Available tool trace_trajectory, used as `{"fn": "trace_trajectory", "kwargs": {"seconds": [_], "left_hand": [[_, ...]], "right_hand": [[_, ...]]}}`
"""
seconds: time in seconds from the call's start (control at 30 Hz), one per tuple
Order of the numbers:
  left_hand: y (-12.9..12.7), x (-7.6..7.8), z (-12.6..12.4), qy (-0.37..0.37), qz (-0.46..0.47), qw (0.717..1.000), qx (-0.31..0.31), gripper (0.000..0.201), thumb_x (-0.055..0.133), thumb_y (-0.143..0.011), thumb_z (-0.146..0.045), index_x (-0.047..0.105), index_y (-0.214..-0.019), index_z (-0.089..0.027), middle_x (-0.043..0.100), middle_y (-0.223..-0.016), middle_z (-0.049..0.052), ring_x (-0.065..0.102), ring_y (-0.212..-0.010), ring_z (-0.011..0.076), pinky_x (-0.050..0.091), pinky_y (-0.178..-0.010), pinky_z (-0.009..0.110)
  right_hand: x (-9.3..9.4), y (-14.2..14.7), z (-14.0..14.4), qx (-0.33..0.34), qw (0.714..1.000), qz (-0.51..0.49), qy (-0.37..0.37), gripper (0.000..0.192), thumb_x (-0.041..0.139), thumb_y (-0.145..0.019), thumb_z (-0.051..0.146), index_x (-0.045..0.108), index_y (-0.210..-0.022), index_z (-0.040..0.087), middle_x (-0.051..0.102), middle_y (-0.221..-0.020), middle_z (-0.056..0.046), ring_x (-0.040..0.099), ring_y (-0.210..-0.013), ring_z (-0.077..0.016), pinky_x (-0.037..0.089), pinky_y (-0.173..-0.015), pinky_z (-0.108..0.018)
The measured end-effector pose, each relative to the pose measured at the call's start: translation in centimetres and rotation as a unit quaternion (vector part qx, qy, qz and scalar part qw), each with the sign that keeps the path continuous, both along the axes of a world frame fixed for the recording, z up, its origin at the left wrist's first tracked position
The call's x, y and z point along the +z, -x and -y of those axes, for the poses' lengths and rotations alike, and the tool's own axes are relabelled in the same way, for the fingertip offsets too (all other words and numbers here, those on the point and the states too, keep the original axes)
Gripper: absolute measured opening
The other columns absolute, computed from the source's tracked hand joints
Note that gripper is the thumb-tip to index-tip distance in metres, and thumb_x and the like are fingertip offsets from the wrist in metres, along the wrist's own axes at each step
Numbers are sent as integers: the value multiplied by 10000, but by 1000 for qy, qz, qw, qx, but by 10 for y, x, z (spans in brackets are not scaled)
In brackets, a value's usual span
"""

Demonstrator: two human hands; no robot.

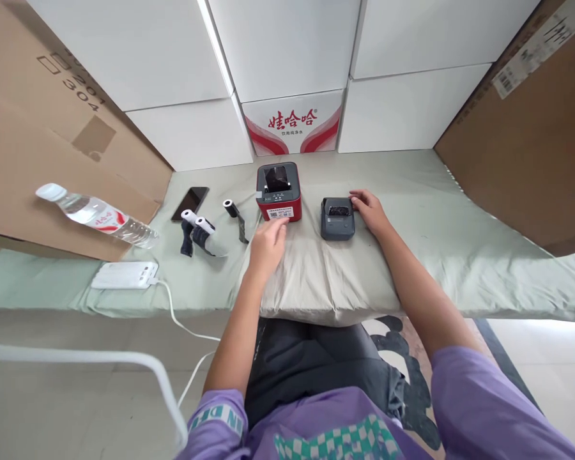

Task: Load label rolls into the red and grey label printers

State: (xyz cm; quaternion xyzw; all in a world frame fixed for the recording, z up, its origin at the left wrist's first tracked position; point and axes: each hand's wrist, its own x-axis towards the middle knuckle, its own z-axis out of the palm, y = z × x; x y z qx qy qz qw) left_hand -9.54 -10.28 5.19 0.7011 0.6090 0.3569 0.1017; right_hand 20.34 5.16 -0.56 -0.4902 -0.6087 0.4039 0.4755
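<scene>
A red and black label printer [278, 191] stands on the cloth-covered surface, a dark window in its top and a white label on its front. My left hand [267, 246] is at its lower front edge, fingers loosely stretched and nothing held; whether they touch it I cannot tell. To its right sits a smaller dark grey portable printer [338, 220]. My right hand [371, 211] lies along that printer's right side, fingers extended, the tips at its upper right corner. Left of the red printer is a small paper roll [230, 207] with a dark strip trailing from it.
Two more paper rolls [205, 225] with dark strips lie further left, by a black phone [190, 204]. A water bottle [100, 216] leans at the left above a white power bank [124, 275] with a cable. Cardboard boxes [527, 140] flank both sides; white boxes [294, 54] line the back.
</scene>
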Motion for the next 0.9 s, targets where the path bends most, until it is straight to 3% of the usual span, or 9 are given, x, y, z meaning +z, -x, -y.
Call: {"fn": "trace_trajectory", "kwargs": {"seconds": [0.17, 0.4, 0.6, 0.73, 0.9], "left_hand": [[-29, -15, -14, 87, -80, 990, -79, 426, 438, -1067, -237, 719, -1386, -239, 692, -1495, 65, 613, -1402, 263, 484, -1164, 456], [-32, -39, -9, 123, -148, 976, -101, 487, 411, -1083, -297, 620, -1519, -241, 551, -1644, 60, 497, -1534, 254, 395, -1264, 456], [-37, -40, -9, 148, -182, 967, -98, 558, 393, -1082, -329, 512, -1610, -194, 387, -1743, 85, 347, -1635, 263, 273, -1343, 489], [-38, -41, -7, 142, -182, 968, -101, 566, 373, -1085, -329, 504, -1613, -173, 377, -1748, 88, 335, -1641, 254, 265, -1350, 481], [-38, -43, -7, 130, -172, 971, -101, 547, 395, -1078, -327, 526, -1599, -224, 396, -1739, 85, 359, -1631, 253, 293, -1338, 492]], "right_hand": [[4, 0, 2, 4, 1000, 13, 7, 465, 692, -815, 618, 674, -1126, 272, 739, -1165, -82, 684, -1128, -277, 582, -1025, -482], [2, 0, 2, 1, 1000, 26, -5, 449, 674, -828, 606, 680, -1132, 275, 744, -1136, -74, 684, -1064, -268, 562, -1046, -482], [5, -1, 3, 1, 999, 34, -7, 409, 678, -838, 556, 682, -1128, 268, 751, -1122, -79, 696, -1064, -269, 569, -1042, -489], [16, 3, 9, -21, 999, 33, -27, 393, 671, -849, 541, 685, -1127, 264, 755, -1164, -91, 705, -1086, -272, 591, -1004, -485], [46, 16, 22, -57, 994, 45, -88, 340, 630, -900, 506, 697, -1115, 252, 773, -1167, -98, 720, -1101, -272, 578, -1041, -499]]}}
